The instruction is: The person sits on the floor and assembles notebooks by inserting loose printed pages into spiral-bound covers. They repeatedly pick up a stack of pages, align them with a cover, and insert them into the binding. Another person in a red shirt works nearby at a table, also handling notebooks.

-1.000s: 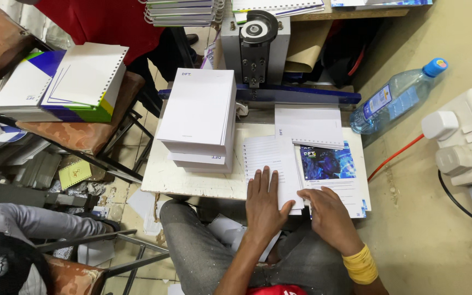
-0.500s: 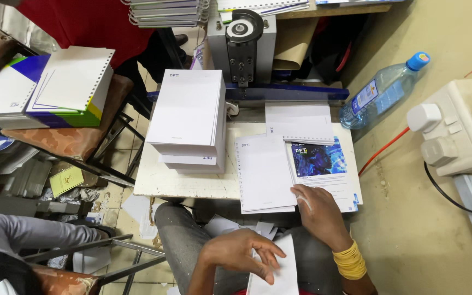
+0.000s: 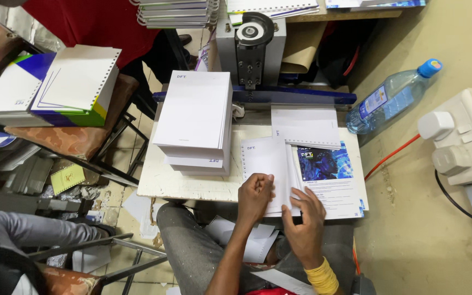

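Crowding the lower middle of the frame, a small white counter (image 3: 192,188) is carrying paper work above the person's knees. At its near edge the left hand (image 3: 255,198) is curling its fingers over the punched white sheets (image 3: 266,164), pinching their lower edge, while the right hand (image 3: 303,223) is lying just beside it, fingers loosely spread and pressing the same sheets' lower right corner. A blue printed cover (image 3: 326,172) is lying right of them. A tall white stack (image 3: 195,117) is filling the counter's left part, leaving little bare room. Beyond, a punching machine (image 3: 251,46) is standing at upper centre; a water bottle (image 3: 391,98) is lying on the floor at right.
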